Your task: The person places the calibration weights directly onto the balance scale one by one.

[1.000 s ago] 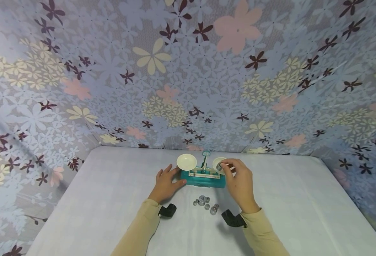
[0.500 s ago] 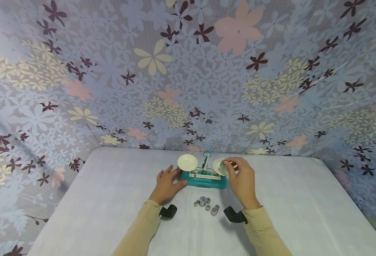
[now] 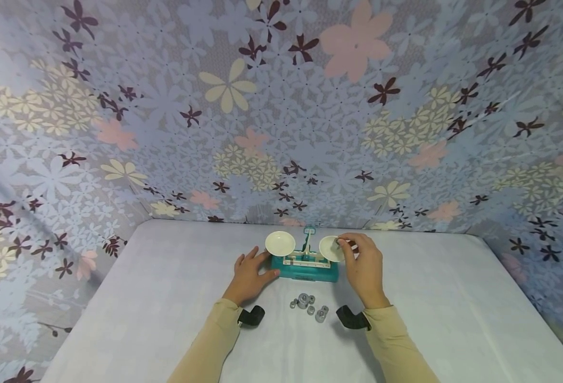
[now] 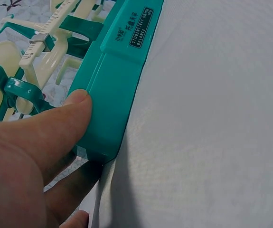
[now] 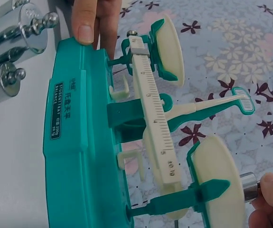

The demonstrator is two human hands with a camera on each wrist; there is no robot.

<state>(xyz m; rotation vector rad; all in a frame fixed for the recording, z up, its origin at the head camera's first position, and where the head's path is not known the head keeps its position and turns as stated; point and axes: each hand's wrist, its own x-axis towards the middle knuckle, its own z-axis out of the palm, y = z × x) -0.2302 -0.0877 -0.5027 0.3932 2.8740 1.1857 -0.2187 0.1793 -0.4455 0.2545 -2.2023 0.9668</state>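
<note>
A teal student tray balance (image 3: 310, 274) with two cream pans stands on the table. My left hand (image 3: 249, 274) grips its left end, the thumb (image 4: 79, 102) on the top of the base and the other fingers at the end side. My right hand (image 3: 364, 266) pinches a small shiny metal weight (image 5: 249, 185) by its knob between thumb and fingertips. The weight's flat end is right at the inner face of the right pan (image 3: 329, 248), near its right side. The left pan (image 3: 280, 243) holds nothing.
Several metal weights (image 3: 303, 301) of different sizes stand in a loose group in front of the balance, between the forearms. A white cloth covers the table (image 3: 444, 308). Behind it rises a flower-patterned backdrop (image 3: 329, 133). Each wrist carries a black camera mount (image 3: 353, 319).
My right hand has shifted slightly right with the weight, from the middle of the right pan toward its right side. The left hand keeps its place on the balance.
</note>
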